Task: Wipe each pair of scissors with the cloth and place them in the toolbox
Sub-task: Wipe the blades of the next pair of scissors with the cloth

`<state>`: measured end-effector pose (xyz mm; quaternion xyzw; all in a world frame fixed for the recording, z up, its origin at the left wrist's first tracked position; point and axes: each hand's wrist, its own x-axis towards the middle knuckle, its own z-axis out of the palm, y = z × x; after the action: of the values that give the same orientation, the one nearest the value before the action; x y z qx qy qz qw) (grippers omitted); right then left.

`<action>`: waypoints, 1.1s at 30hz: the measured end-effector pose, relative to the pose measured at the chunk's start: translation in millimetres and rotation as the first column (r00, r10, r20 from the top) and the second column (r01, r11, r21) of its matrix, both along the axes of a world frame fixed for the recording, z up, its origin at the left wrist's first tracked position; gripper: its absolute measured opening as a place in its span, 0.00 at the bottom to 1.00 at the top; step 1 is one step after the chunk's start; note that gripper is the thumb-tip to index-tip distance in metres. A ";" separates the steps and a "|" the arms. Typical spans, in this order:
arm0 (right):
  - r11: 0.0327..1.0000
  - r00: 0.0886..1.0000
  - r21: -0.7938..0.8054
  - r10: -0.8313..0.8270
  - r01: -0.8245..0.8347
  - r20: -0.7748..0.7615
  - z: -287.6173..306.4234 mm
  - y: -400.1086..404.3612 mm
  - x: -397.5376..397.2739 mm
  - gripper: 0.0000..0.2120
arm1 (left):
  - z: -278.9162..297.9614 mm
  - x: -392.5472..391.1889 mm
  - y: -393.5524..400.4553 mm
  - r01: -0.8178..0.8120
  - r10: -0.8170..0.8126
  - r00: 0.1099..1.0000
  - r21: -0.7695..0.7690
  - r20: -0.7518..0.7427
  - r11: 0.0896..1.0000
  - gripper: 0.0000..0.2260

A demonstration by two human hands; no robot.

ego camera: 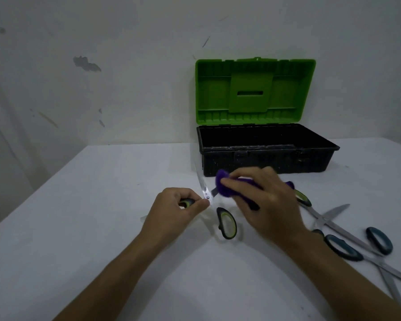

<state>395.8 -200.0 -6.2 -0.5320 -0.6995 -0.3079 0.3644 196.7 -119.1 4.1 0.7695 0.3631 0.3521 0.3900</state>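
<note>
A: Head view: what do the hands hold?

B: The left hand (178, 205) curls round one black-and-green handle loop of an opened pair of scissors (205, 193), thumb near the shiny pivot. The steel blade points away from the hand, toward the wall; the other oval loop hangs free between the two hands.

A: And the right?

B: The right hand (264, 200) pinches a fuzzy purple cloth (225, 184), bunched round the second blade.

A: The toolbox?

B: Just beyond the right hand: a black plastic toolbox (264, 158), ribbed green lid upright. To the right of that hand, more scissors (347, 239) lie crossed on the matte white worktop (102, 228), some with teal handles.
</note>
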 end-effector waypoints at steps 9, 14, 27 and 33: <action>0.968 0.957 0.066 -0.227 0.242 -0.181 10.6 -3.5 29.7 0.17 | 3.1 -1.8 -0.2 -0.035 0.059 0.981 -0.134 0.183 0.990 0.11; 0.997 0.995 -0.002 -0.083 0.083 -0.060 0.8 1.6 -3.0 0.19 | 2.5 2.2 -6.4 -0.014 0.113 0.940 -0.294 0.321 0.956 0.10; 1.000 0.993 0.000 -0.017 0.017 -0.113 -0.6 -1.3 -1.6 0.18 | 9.0 3.4 -6.5 0.384 0.067 0.781 -0.563 0.621 0.732 0.10; 0.999 0.991 0.037 0.039 -0.034 -0.127 2.5 -1.4 -6.5 0.17 | 6.5 2.4 -1.5 0.168 0.139 0.878 -0.568 0.457 0.806 0.12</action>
<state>389.3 -201.4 -3.7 -0.5313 -0.6789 -0.2786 0.4234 199.1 -120.5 10.7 0.5006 0.3407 0.3967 0.6899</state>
